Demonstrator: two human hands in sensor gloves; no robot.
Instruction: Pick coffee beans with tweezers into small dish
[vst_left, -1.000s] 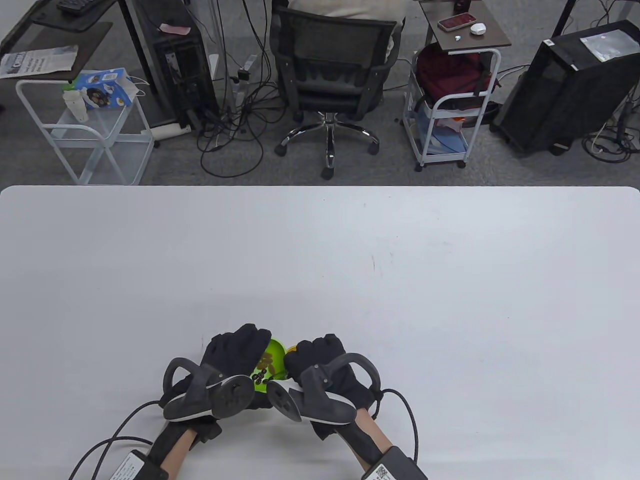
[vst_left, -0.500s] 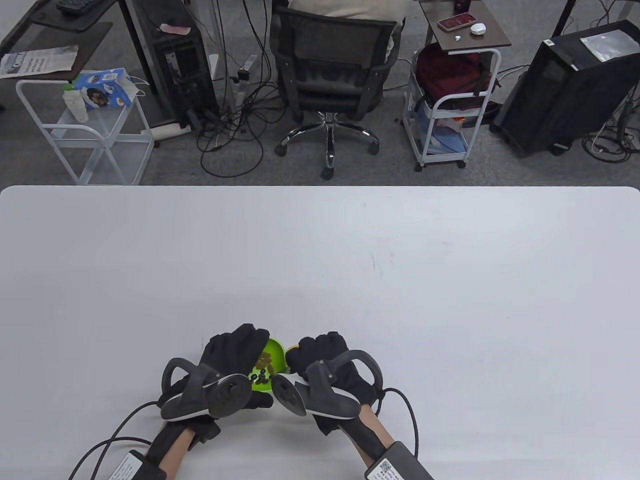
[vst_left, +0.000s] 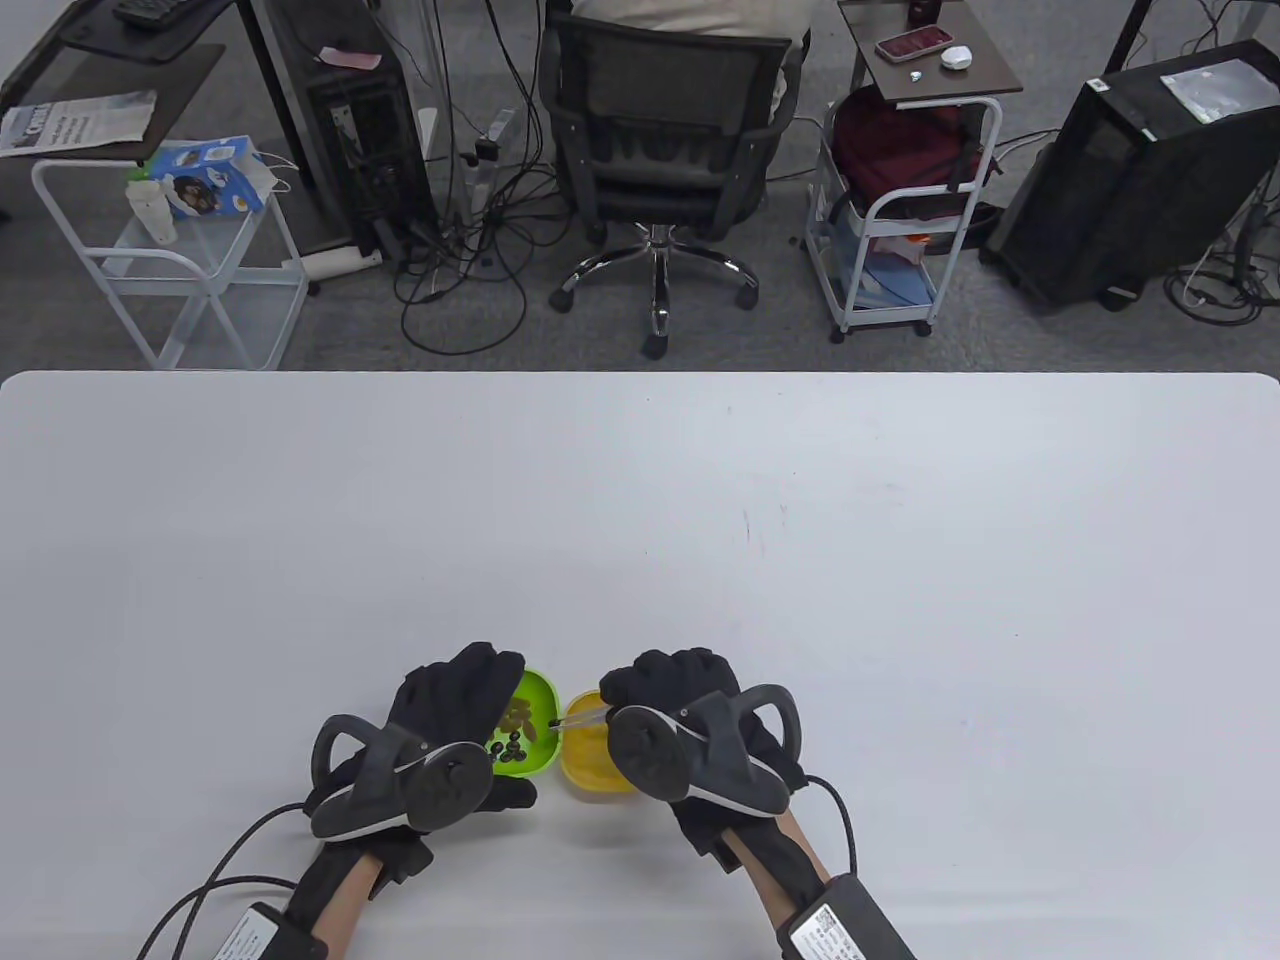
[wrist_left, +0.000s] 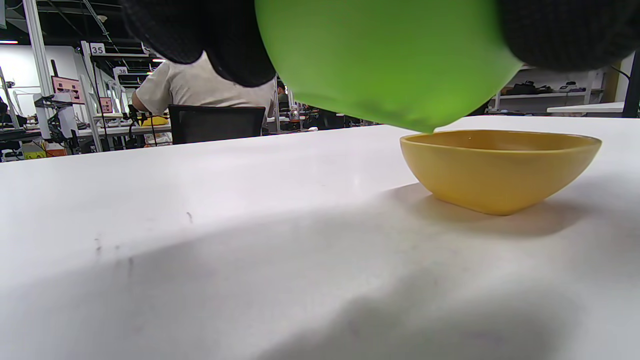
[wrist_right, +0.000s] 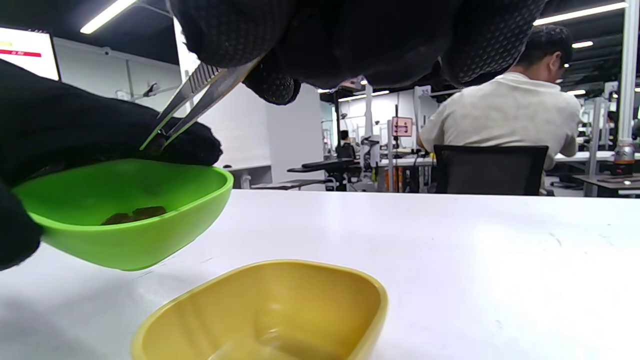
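My left hand (vst_left: 455, 705) grips a green dish (vst_left: 538, 700) and holds it tilted just off the table. It has dark coffee beans (vst_left: 512, 749) inside, also seen in the right wrist view (wrist_right: 133, 215). My right hand (vst_left: 665, 690) pinches metal tweezers (vst_left: 578, 717), whose tips are above the green dish's right rim. In the right wrist view the tweezers (wrist_right: 192, 102) are nearly closed. Whether they hold a bean I cannot tell against the black glove. A yellow dish (vst_left: 590, 765) sits empty on the table below my right hand (wrist_right: 360, 35). The left wrist view shows the green dish's underside (wrist_left: 385, 60) beside the yellow dish (wrist_left: 500, 167).
The white table (vst_left: 700, 520) stretches wide beyond the hands. An office chair (vst_left: 660, 130) with a seated person, carts and computer towers stand past the far edge.
My right hand has moved right, uncovering the yellow dish. The tweezers now show, reaching over the green dish. My left hand and the green dish shifted slightly left.
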